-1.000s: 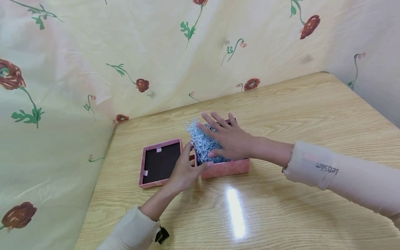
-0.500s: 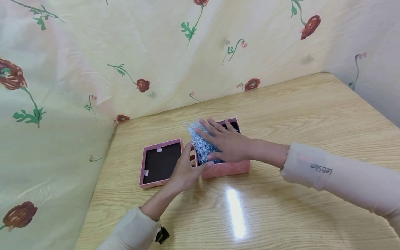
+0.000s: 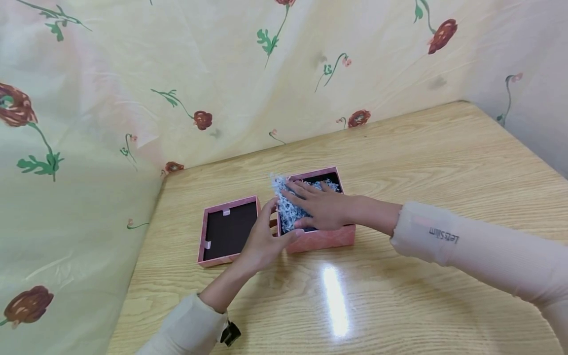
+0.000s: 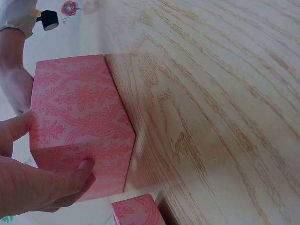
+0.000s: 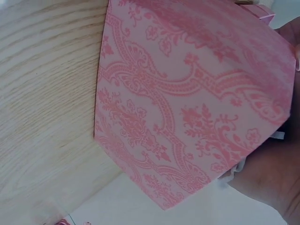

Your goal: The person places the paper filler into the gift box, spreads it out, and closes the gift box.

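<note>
A pink patterned box (image 3: 321, 240) stands uncovered on the table with pale blue shredded paper (image 3: 289, 213) in it. Some strands stick up past its far left corner. My right hand (image 3: 327, 207) presses down on the paper, fingers spread and fairly straight. My left hand (image 3: 263, 246) holds the box's near left corner, thumb at the front and fingers along the left side. The left wrist view shows that hand (image 4: 44, 185) against the patterned walls (image 4: 84, 103). In the right wrist view the box wall (image 5: 187, 98) hides most of the right hand (image 5: 269, 176).
Left of the box lies its pink lid (image 3: 230, 229), inner black side up, with small white tabs. The wood-grain table (image 3: 421, 167) extends to the right and front. Behind and to the left hangs a floral sheet (image 3: 222, 64).
My right hand has shifted and sunk lower with the shredded paper, whose mound is flatter. More of the box's far right inside shows. My left hand keeps its place.
</note>
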Demonstrator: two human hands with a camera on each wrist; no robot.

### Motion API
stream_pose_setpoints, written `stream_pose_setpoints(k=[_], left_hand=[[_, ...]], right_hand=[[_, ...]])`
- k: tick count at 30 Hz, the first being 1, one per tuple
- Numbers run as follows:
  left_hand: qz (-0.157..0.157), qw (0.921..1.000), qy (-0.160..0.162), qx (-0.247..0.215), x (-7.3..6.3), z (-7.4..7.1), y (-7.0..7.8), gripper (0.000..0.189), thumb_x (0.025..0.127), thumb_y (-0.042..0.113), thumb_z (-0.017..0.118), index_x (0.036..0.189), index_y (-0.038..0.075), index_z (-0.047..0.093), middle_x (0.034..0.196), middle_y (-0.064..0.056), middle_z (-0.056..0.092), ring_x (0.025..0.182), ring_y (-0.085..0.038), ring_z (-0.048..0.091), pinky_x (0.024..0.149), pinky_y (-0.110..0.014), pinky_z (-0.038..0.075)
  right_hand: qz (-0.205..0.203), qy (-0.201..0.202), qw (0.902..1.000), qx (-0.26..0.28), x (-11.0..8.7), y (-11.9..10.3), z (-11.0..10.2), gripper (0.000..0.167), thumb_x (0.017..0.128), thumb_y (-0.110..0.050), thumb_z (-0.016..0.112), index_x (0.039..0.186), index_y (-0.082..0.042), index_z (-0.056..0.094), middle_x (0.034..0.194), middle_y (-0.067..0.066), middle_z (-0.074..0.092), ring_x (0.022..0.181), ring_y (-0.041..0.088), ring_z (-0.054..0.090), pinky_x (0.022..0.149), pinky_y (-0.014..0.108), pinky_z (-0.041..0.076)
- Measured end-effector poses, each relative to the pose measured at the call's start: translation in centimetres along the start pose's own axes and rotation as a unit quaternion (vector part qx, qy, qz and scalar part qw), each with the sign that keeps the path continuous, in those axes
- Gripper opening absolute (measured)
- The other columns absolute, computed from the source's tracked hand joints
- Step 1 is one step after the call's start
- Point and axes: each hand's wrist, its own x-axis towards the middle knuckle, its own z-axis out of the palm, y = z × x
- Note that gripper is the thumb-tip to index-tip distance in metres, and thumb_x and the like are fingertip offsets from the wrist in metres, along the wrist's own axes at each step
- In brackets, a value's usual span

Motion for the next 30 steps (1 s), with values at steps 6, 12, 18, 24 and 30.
stream_pose_setpoints(k=[6, 12, 18, 24, 30], left_hand=[[-0.008, 1.0000, 0.003, -0.002, 0.1, 0.0, 0.0, 0.086, 0.087, 0.029, 0.073, 0.153, 0.018, 0.019, 0.151, -0.011, 0.031, 0.128, -0.038, 0.044, 0.096, -0.049, 0.047], [-0.007, 1.0000, 0.005, 0.002, 0.2, 0.1, 0.0, 0.086, 0.087, 0.029, 0.073, 0.153, 0.017, 0.020, 0.152, -0.012, 0.030, 0.129, -0.039, 0.044, 0.098, -0.050, 0.045], [-0.008, 0.9999, 0.009, 0.005, 0.2, 0.1, 0.1, 0.085, 0.087, 0.027, 0.073, 0.153, 0.016, 0.020, 0.151, -0.012, 0.032, 0.128, -0.038, 0.045, 0.097, -0.050, 0.046], [-0.005, 0.9999, 0.007, 0.006, 0.2, 0.1, 0.1, 0.085, 0.087, 0.030, 0.072, 0.153, 0.016, 0.020, 0.151, -0.012, 0.031, 0.129, -0.038, 0.044, 0.098, -0.050, 0.045], [-0.005, 1.0000, 0.002, 0.000, 0.0, 0.0, 0.0, 0.085, 0.088, 0.028, 0.072, 0.153, 0.017, 0.019, 0.150, -0.012, 0.032, 0.129, -0.038, 0.044, 0.098, -0.049, 0.045]], right_hand=[[0.026, -0.055, 0.9982, 0.001, 0.7, 0.3, 0.0, 0.078, 0.098, -0.055, 0.040, 0.156, -0.021, -0.001, 0.161, 0.006, -0.007, 0.146, 0.031, -0.003, 0.108, 0.069, 0.006], [0.042, -0.099, 0.9941, 0.005, 1.4, 0.5, 0.2, 0.077, 0.100, -0.053, 0.038, 0.155, -0.019, -0.004, 0.161, 0.008, -0.004, 0.146, 0.032, -0.003, 0.107, 0.070, 0.007], [0.049, -0.124, 0.9910, 0.011, 1.7, 0.6, 0.5, 0.078, 0.100, -0.051, 0.039, 0.155, -0.019, -0.005, 0.161, 0.008, -0.004, 0.146, 0.032, -0.002, 0.108, 0.069, 0.006], [0.054, -0.123, 0.9908, 0.009, 1.7, 0.5, 0.2, 0.077, 0.099, -0.055, 0.037, 0.155, -0.020, -0.002, 0.161, 0.007, -0.004, 0.146, 0.032, -0.001, 0.107, 0.070, 0.007], [0.050, -0.100, 0.9936, -0.016, 0.8, 0.0, -0.9, 0.076, 0.098, -0.057, 0.037, 0.156, -0.022, 0.001, 0.161, 0.004, -0.007, 0.147, 0.030, 0.000, 0.106, 0.071, 0.009]])
